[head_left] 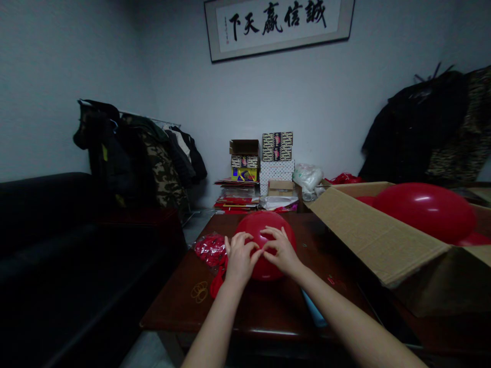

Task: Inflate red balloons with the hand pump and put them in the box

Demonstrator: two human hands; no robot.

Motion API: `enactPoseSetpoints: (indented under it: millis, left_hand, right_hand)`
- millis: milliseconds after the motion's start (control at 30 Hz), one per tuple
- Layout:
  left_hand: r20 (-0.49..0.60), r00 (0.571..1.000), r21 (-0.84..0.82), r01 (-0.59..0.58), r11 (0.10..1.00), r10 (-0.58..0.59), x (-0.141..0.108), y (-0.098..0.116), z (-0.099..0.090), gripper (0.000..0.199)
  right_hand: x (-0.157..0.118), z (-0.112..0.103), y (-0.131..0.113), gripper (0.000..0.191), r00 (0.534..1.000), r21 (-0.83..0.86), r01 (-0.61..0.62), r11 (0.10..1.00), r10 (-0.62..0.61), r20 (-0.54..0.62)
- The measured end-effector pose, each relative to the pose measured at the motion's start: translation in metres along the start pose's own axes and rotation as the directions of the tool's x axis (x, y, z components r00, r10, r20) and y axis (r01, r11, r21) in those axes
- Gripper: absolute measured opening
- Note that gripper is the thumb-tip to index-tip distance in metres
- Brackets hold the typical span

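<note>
"Where is the round red rubber balloon [253, 222]?"

"On the dark wooden table [172, 312]. The left hand [241, 258] and right hand [282, 250] grip it from above, fingertips meeting near its centre."

"What could go wrong?"

"Loosened fingers could let it roll away; hard pressing could burst it."

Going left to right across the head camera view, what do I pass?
Black sofa → camouflage jacket → rubber bands → red balloon → large red balloon in the cardboard box
</note>
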State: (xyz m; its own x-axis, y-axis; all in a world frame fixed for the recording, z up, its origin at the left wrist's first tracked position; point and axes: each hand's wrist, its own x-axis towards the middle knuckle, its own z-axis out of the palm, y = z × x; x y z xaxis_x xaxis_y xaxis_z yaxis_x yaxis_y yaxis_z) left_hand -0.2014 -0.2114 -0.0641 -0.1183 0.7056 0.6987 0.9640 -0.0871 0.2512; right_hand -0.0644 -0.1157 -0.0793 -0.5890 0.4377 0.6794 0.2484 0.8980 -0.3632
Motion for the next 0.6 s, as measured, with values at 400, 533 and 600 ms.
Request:
enactPoseSetpoints:
  millis: [400, 533, 600]
  left_hand:
    - [-0.081, 0.997, 0.021, 0.004, 1.0, -0.003, -0.012, 0.019, -0.007, 0.006]
    - [-0.03, 0.999, 0.012, 0.011, 1.0, -0.011, -0.008, 0.011, -0.005, 0.008]
    - [-0.023, 1.0, 0.003, 0.016, 1.0, -0.016, -0.008, 0.01, -0.005, 0.008]
  right_hand:
    - [-0.004, 0.003, -0.006, 0.006, 0.999, -0.03, 0.038, 0.999, -0.039, -0.018]
    - [-0.006, 0.002, -0.01, 0.008, 0.999, -0.052, 0.047, 0.998, -0.048, -0.012]
    - [-0.007, 0.003, -0.01, 0.008, 0.999, -0.061, 0.044, 0.997, -0.045, -0.016]
